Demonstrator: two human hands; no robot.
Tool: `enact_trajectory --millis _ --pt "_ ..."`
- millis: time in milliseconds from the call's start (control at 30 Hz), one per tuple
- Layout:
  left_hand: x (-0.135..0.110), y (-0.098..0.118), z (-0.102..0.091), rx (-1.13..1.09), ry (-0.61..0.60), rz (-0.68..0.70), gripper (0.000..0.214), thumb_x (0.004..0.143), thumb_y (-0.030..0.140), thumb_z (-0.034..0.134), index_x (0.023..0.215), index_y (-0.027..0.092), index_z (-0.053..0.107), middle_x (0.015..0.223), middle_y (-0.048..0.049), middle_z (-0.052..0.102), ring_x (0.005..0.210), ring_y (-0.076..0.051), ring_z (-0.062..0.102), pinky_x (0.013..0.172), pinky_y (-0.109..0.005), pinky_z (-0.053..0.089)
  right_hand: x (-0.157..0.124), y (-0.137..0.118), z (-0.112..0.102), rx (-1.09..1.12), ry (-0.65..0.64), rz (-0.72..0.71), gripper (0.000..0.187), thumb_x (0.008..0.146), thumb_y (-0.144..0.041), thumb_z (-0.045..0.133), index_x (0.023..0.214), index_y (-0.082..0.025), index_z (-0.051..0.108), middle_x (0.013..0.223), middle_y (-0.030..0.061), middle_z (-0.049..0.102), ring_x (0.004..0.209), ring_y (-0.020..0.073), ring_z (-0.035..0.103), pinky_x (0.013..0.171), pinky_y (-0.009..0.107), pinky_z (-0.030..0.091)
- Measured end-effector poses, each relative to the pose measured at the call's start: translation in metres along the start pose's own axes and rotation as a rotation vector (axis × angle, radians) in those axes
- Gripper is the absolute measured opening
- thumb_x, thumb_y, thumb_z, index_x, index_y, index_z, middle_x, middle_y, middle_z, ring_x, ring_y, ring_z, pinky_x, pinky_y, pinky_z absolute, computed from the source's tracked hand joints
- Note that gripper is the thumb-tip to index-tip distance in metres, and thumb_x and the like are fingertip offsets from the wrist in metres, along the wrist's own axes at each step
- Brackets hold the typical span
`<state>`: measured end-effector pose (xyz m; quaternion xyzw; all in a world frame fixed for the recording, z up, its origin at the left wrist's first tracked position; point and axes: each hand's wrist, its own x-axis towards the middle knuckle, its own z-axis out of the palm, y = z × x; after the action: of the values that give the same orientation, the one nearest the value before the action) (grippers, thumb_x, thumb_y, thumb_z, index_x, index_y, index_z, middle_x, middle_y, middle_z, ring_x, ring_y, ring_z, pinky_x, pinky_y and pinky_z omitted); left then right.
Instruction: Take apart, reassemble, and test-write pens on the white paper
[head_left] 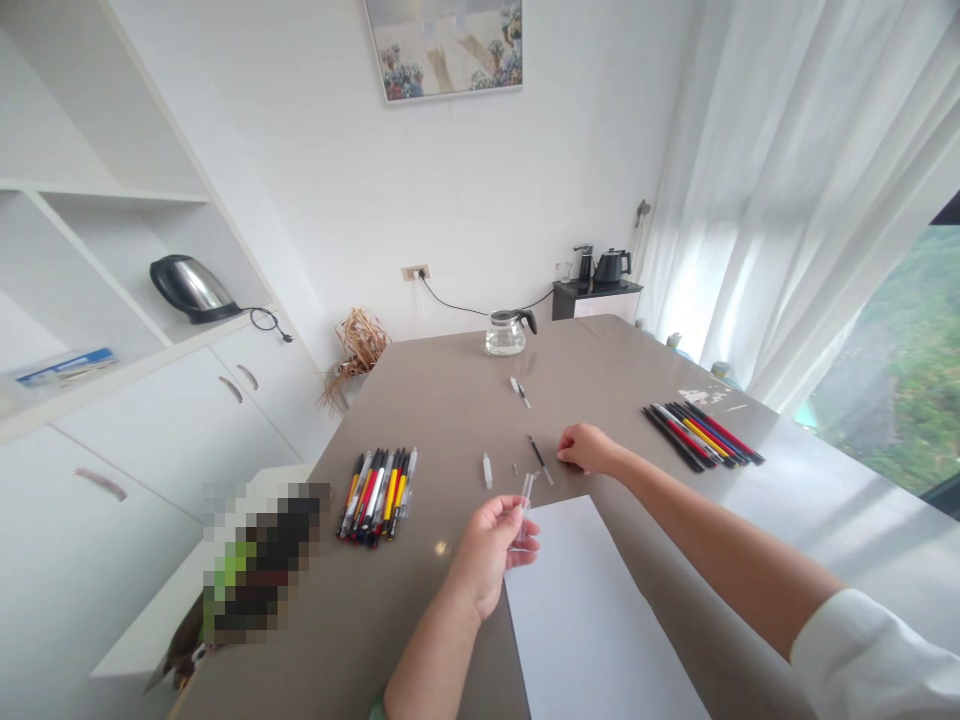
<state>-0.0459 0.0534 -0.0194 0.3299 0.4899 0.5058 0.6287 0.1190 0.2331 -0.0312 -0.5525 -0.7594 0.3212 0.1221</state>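
Note:
My left hand (pixel 491 548) is closed around a clear plastic pen barrel (pixel 528 486), held upright over the corner of a white paper sheet (pixel 592 600). My right hand (pixel 589 448) rests on the table with its fingers curled down; whatever they hold, if anything, is hidden. Between the hands lies a dark-and-clear pen refill (pixel 539 459). To its left are a tiny pen part (pixel 515 468) and a whitish translucent pen piece (pixel 487 470). Farther back lie a whitish piece and a slim dark-and-clear piece (pixel 523 394), close together.
Several mixed-colour pens (pixel 379 495) are lined up at the left. Another row of pens (pixel 701 436) lies at the right, near white scraps (pixel 703 397). A glass pot (pixel 505 334) stands at the table's (pixel 442 400) far end. Cabinets flank the left side.

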Motion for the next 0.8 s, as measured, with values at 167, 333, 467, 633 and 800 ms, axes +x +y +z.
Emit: enact_trajectory --millis 167,333,467,633,800 --pt "0.001 0.002 -0.001 -0.042 0.061 0.026 0.031 0.072 0.036 0.055 0.094 0.016 0.051 0.072 -0.0034 0.057 0.058 -0.010 0.054 0.056 -0.023 0.043 -0.011 -0.025 -0.003 -0.098 0.064 -0.184 0.014 0.067 -0.022 0.054 0.075 -0.018 0.064 0.074 0.0026 0.062 0.065 0.0121 0.053 0.057 0.020 0.036" --pt "0.001 0.004 -0.002 -0.061 0.083 0.032 0.030 0.072 0.035 0.056 0.095 0.016 0.051 0.071 -0.0031 0.057 0.057 -0.009 0.054 0.056 -0.023 0.043 -0.020 -0.048 0.011 -0.158 -0.008 -0.346 0.007 0.059 -0.020 0.062 0.064 -0.021 0.066 0.077 0.0010 0.060 0.067 0.0120 0.051 0.054 0.019 0.032" --pt "0.001 0.003 -0.001 -0.054 0.065 0.037 0.030 0.073 0.036 0.055 0.094 0.016 0.050 0.072 -0.0033 0.057 0.058 -0.010 0.054 0.056 -0.023 0.043 -0.020 -0.050 0.024 -0.179 0.007 -0.348 0.002 0.059 -0.019 0.063 0.060 -0.020 0.065 0.070 0.0014 0.058 0.064 0.0116 0.048 0.052 0.020 0.030" --pt "0.000 0.004 -0.001 -0.048 0.061 0.039 0.030 0.073 0.035 0.054 0.094 0.015 0.050 0.072 -0.0034 0.057 0.057 -0.010 0.054 0.056 -0.023 0.043 -0.016 -0.028 0.008 -0.144 0.148 -0.192 0.015 0.071 -0.024 0.049 0.072 -0.018 0.063 0.071 0.0027 0.060 0.062 0.0114 0.049 0.053 0.021 0.032" --pt "-0.002 0.005 0.001 -0.028 0.053 0.031 0.034 0.071 0.039 0.056 0.094 0.015 0.051 0.074 -0.0043 0.058 0.059 -0.010 0.055 0.056 -0.023 0.043 -0.022 0.007 -0.016 -0.115 0.273 0.038 0.019 0.067 -0.027 0.051 0.065 -0.012 0.062 0.063 0.0078 0.059 0.059 0.0153 0.050 0.050 0.024 0.031"
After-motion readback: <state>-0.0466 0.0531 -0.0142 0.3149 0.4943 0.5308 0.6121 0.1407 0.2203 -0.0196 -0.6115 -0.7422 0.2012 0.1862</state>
